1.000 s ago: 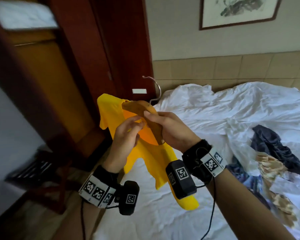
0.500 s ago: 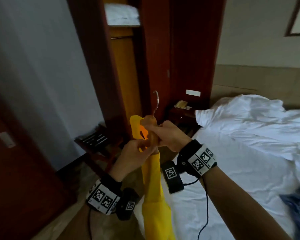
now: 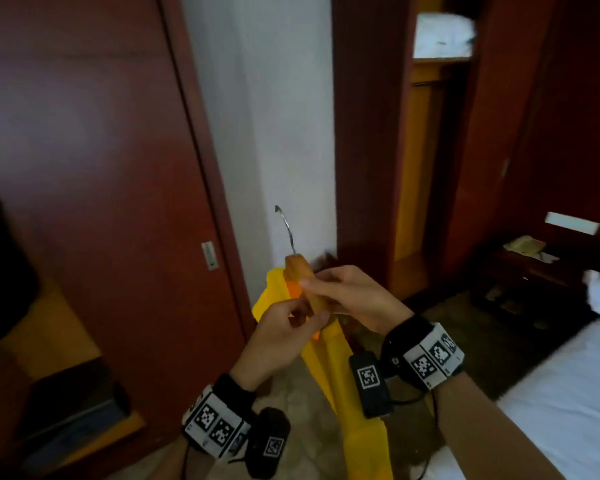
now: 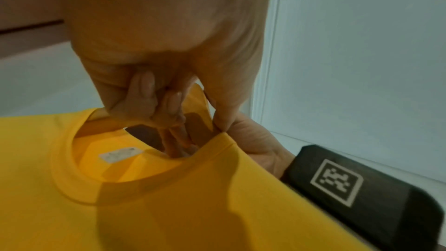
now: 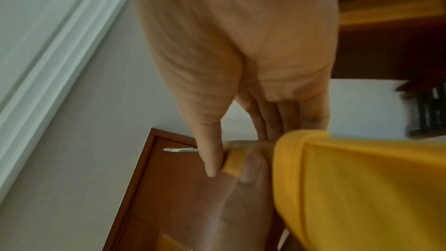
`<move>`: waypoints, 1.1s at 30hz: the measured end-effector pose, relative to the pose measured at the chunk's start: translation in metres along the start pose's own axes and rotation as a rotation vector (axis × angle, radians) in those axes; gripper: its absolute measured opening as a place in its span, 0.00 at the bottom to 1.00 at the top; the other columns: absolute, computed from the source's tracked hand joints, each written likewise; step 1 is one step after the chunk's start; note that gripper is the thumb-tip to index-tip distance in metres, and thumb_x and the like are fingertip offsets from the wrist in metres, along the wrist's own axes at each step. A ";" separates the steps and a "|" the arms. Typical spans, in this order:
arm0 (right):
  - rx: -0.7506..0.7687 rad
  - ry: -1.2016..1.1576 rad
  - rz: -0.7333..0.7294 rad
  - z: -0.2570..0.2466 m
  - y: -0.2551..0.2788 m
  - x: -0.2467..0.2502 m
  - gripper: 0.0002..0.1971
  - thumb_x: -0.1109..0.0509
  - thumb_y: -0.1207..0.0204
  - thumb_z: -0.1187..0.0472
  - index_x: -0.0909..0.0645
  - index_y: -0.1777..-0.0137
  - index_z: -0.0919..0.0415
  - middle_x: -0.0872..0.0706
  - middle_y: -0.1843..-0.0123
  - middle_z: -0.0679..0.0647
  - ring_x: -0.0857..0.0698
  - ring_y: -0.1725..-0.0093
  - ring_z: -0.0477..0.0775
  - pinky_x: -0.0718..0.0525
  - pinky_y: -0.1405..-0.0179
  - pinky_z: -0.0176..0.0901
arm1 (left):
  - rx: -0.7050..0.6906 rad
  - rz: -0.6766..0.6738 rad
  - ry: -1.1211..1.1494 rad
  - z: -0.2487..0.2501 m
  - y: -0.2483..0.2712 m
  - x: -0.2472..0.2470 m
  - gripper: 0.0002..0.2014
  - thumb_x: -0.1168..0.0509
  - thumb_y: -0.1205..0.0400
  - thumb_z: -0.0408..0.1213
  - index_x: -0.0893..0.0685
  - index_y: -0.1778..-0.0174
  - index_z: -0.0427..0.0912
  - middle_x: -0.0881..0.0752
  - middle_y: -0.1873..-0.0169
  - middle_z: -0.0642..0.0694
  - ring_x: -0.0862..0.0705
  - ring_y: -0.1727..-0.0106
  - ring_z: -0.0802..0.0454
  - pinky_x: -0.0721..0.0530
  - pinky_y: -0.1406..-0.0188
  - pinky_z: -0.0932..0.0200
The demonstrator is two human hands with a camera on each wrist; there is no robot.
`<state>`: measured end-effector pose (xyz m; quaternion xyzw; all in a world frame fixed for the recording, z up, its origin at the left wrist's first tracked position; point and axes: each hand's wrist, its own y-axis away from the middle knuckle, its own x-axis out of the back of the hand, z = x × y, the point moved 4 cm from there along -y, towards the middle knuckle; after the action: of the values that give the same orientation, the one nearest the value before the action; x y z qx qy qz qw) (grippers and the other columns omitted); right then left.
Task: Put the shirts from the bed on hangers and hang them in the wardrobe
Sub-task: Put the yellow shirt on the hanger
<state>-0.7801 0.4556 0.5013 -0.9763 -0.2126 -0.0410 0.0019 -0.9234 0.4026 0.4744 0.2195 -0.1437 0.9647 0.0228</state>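
Observation:
A yellow shirt point(image 3: 343, 375) hangs from a wooden hanger point(image 3: 303, 282) with a metal hook point(image 3: 284, 226), held in the air in front of the wall. My right hand point(image 3: 312, 282) grips the hanger's wooden body just below the hook. My left hand point(image 3: 309, 318) pinches the shirt's collar against the hanger. In the left wrist view the left hand's fingers point(image 4: 169, 106) reach into the round collar point(image 4: 79, 188). The right wrist view shows the right hand's thumb point(image 5: 212, 159) beside the yellow shirt point(image 5: 362, 188). The open wardrobe point(image 3: 426, 150) stands to the right, behind the hands.
A dark red door point(image 3: 101, 168) fills the left, with a strip of white wall point(image 3: 274, 116) beside it. Folded white linen point(image 3: 444, 32) lies on the wardrobe's top shelf. A bedside table point(image 3: 534, 271) stands at the right and the bed point(image 3: 568, 393) at the lower right.
The view has swung left, from the bed to the wardrobe and door. Both hands have carried the shirt on its hanger off the bed; it now hangs edge-on over the floor.

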 end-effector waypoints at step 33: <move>0.240 -0.181 -0.686 -0.095 -0.488 -0.613 0.18 0.22 0.20 0.46 0.12 0.53 0.64 0.12 0.64 0.55 0.12 0.67 0.50 0.18 0.71 0.38 | 0.120 0.696 -0.358 -0.269 -0.020 0.637 0.21 0.35 0.15 0.66 0.11 0.42 0.53 0.14 0.58 0.41 0.16 0.60 0.39 0.19 0.61 0.37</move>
<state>-1.5460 0.6435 0.5395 -0.8409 -0.5299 0.0724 0.0835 -1.6081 0.4865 0.5217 0.3232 -0.1545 0.8680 -0.3437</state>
